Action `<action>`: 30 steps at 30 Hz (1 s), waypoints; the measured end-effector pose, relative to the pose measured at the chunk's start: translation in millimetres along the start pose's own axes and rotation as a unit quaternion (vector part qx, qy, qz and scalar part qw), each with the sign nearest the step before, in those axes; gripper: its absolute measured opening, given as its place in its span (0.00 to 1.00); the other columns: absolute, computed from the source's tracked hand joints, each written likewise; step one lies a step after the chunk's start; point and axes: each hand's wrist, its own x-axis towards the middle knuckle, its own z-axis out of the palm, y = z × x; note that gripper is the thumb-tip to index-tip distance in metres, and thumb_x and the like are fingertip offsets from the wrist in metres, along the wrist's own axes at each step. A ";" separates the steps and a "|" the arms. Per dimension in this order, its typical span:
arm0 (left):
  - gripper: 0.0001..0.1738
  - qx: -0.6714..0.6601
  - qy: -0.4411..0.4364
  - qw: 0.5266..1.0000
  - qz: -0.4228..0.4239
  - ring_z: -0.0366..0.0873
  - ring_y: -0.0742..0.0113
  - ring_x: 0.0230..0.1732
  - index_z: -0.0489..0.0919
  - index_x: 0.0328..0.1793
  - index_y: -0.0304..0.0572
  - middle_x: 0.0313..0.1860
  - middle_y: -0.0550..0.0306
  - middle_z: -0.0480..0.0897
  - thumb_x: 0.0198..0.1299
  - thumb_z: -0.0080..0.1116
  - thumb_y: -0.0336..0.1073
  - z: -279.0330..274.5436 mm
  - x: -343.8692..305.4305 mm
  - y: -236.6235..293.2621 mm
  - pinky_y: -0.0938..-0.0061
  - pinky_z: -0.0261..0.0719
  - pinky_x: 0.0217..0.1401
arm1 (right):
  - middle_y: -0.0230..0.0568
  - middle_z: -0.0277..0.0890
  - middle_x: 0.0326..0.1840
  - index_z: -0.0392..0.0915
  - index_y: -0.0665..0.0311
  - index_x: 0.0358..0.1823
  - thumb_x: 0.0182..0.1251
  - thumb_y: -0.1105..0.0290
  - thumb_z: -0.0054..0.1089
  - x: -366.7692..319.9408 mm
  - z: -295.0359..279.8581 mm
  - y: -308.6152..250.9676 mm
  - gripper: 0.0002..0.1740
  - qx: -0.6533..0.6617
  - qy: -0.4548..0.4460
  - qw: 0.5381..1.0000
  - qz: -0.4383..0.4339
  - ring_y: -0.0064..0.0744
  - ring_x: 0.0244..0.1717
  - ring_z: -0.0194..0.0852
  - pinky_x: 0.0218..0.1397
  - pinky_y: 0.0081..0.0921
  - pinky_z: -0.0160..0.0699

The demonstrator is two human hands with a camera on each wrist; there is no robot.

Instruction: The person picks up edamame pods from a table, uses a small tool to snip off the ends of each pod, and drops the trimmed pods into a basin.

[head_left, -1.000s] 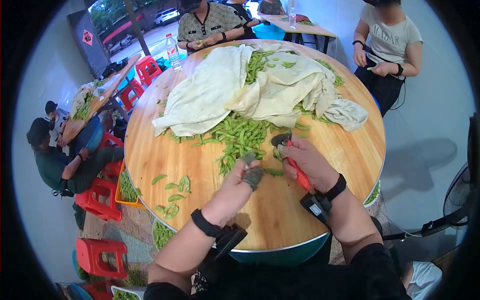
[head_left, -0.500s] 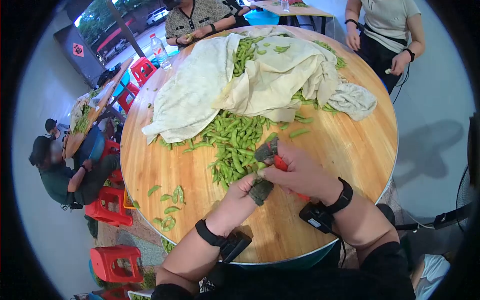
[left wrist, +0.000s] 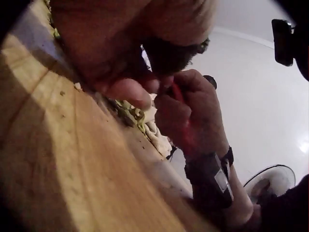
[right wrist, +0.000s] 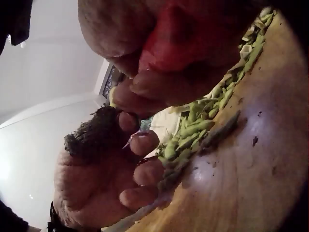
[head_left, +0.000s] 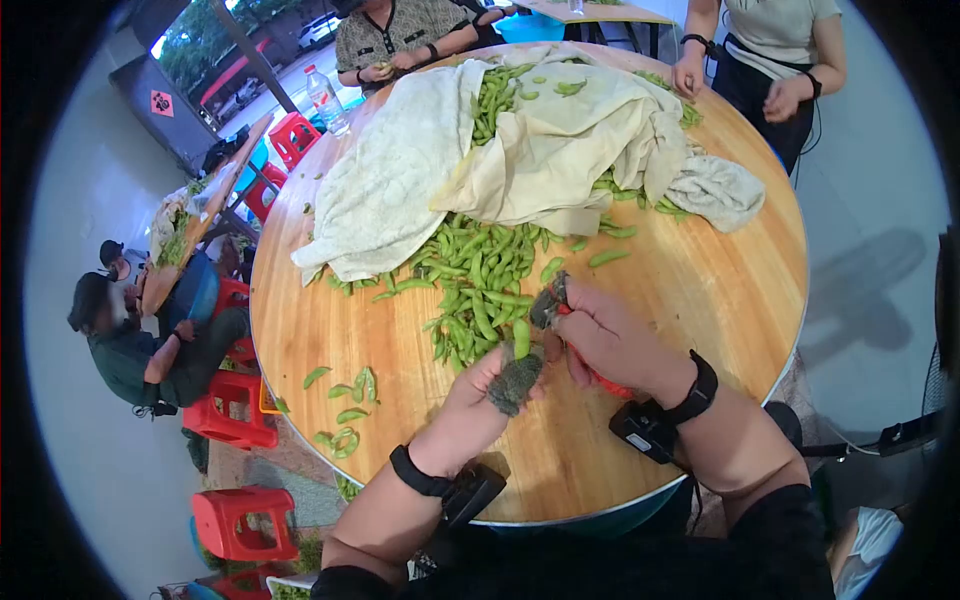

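Note:
In the head view my left hand, its thumb wrapped in a grey-green cloth cover, pinches a soybean pod that points up from the fingertips. Just to its right, my right hand grips a red-handled tool whose working end is hidden. A dark cover wraps the right thumb. The right wrist view shows the red handle lying in the palm, and the left hand's curled fingers below. A pile of green pods lies just beyond both hands.
Cream cloths cover more pods on the round wooden table. Several loose pods lie at the left front. A water bottle stands at the far left edge. People sit around, with red stools on the left.
A second ago the hands were apart; at half a second they met over the table. Now they stand slightly apart, a pod upright in the left fingers. The head view has shifted slightly.

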 end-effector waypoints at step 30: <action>0.03 0.336 0.004 0.917 0.217 0.70 0.76 0.30 0.76 0.36 0.39 0.29 0.66 0.74 0.61 0.51 0.26 -19.1 2.4 -15.5 0.81 0.68 0.33 | 0.29 0.63 0.19 0.61 0.61 0.43 0.66 0.72 0.39 -9.6 6.3 -12.3 0.06 -0.116 -0.095 0.989 0.013 0.19 0.14 0.64 0.15 0.17 0.63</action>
